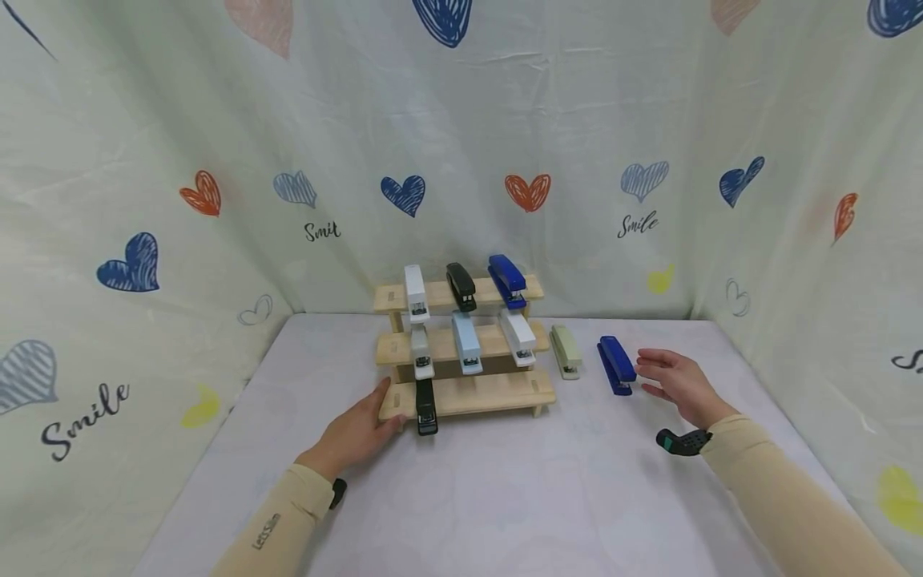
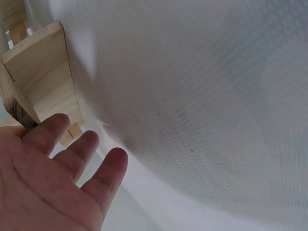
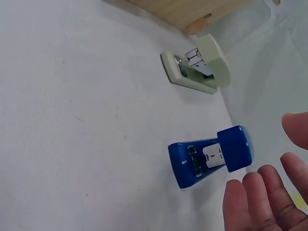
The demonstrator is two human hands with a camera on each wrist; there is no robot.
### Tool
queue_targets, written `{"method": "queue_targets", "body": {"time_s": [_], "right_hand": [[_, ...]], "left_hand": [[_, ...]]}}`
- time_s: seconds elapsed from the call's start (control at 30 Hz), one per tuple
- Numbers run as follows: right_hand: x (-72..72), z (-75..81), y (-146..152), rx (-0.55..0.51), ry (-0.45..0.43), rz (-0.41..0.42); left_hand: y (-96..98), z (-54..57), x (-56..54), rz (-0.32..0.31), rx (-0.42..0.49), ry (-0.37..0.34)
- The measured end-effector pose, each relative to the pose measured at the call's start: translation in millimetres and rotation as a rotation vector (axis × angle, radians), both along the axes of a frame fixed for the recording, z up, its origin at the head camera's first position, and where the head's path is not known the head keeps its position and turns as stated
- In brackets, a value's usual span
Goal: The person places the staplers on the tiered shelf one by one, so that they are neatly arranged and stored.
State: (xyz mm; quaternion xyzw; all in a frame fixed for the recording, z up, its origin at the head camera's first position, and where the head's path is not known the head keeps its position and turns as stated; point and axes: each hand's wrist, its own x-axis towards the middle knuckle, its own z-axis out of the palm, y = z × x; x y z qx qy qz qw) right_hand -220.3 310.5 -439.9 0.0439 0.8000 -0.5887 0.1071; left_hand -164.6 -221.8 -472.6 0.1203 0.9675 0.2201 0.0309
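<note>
A stepped wooden rack (image 1: 476,394) bears several staplers on its three tiers. My left hand (image 1: 353,433) holds the left end of its lowest tier, thumb at the front edge; in the left wrist view the other fingers (image 2: 107,175) extend past the board's corner (image 2: 41,72). On the table right of the rack, a blue stapler (image 1: 616,365) lies beside a pale green stapler (image 1: 566,351). My right hand (image 1: 678,385) hovers just right of the blue stapler, fingers spread and holding nothing. The right wrist view shows a gap between the fingertips and the blue stapler (image 3: 209,156).
On the top tier sit white (image 1: 416,292), black (image 1: 461,286) and blue staplers (image 1: 508,280). The middle tier bears grey-white (image 1: 421,351), light blue (image 1: 467,343) and white staplers (image 1: 517,336). A black stapler (image 1: 426,407) overhangs the lowest tier's front. A patterned curtain (image 1: 577,144) surrounds the table.
</note>
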Motion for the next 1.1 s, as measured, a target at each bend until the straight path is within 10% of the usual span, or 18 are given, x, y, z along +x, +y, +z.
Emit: {"method": "queue_targets", "body": {"time_s": [1.1], "right_hand": [[-20.8, -22.6, -20.6, -0.205, -0.100, -0.119]], "left_hand": [[1.7, 1.5, 0.2, 0.009, 0.008, -0.005]]}}
